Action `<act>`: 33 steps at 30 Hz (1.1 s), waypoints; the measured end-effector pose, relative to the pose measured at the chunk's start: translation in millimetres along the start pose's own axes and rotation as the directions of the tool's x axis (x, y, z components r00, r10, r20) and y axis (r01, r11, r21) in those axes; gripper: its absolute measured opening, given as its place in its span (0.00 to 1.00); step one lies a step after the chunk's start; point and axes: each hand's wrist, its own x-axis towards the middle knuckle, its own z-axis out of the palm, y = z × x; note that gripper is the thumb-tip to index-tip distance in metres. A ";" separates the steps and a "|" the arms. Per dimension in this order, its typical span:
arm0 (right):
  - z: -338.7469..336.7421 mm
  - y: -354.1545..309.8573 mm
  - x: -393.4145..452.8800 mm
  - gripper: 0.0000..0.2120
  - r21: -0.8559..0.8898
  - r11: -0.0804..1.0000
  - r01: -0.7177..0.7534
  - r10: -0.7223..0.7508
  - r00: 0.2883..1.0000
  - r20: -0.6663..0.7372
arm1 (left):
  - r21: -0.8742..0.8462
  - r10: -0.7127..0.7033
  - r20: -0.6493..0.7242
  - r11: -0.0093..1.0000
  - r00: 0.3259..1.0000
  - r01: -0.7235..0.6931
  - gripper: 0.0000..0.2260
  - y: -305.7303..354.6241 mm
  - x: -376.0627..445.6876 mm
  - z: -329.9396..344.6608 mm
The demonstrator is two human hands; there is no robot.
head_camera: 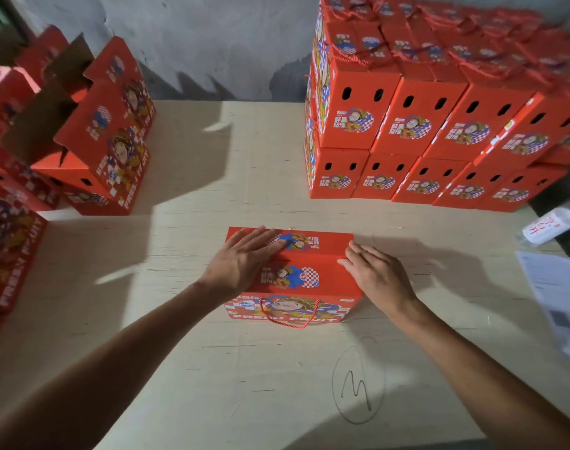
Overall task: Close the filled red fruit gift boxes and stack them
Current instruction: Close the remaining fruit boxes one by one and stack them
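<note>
You're on the closing step: the red printed cardboard gift box (293,274) sits mid-desk (212,368), your left hand (241,261) and right hand (379,274) pressing its lid, fingers flat. Next, judge it shut, then grip both ends and lift it to the stack of closed red boxes (439,125) far right.

Closed red gift box (293,274) at frame centre on worktop (186,319). Left hand (241,261) flat on lid; right hand (379,276) flat at its right edge. Stacked closed boxes (423,125) upper right; open boxes (82,131) upper left.
</note>
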 end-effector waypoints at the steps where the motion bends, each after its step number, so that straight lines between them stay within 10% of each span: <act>1: 0.3 -2.0 0.7 0.15 -0.021 1.000 -0.003 0.003 1.000 -0.002 | -0.023 -0.041 -0.033 0.999 0.999 0.040 0.22 0.1 -2.4 0.5; 12: 3.8 -7.8 13.8 0.20 -0.070 0.996 -0.047 0.047 0.999 -0.007 | 0.038 -0.206 -0.039 0.977 0.978 0.208 0.20 62.2 37.0 25.2; 20: 2.5 -3.5 -4.6 0.13 0.010 1.000 -0.015 0.016 0.999 -0.029 | -0.011 -0.036 0.092 0.999 0.995 0.037 0.24 43.3 22.8 22.9; 23: -0.1 1.3 -20.1 0.10 0.124 0.990 -0.074 0.077 0.997 -0.023 | 0.089 -0.139 0.088 0.987 0.986 0.131 0.40 34.2 1.4 21.1; 26: -3.2 -1.1 -17.7 0.11 0.189 0.968 -0.164 0.148 0.984 0.095 | 0.209 -0.129 0.188 0.974 0.974 0.088 0.59 28.2 -6.3 22.7; 33: 6.7 -9.9 39.4 0.36 0.168 0.884 -0.437 0.256 0.752 0.608 | 0.156 0.044 0.202 0.985 0.978 -0.076 0.54 8.2 -1.5 21.6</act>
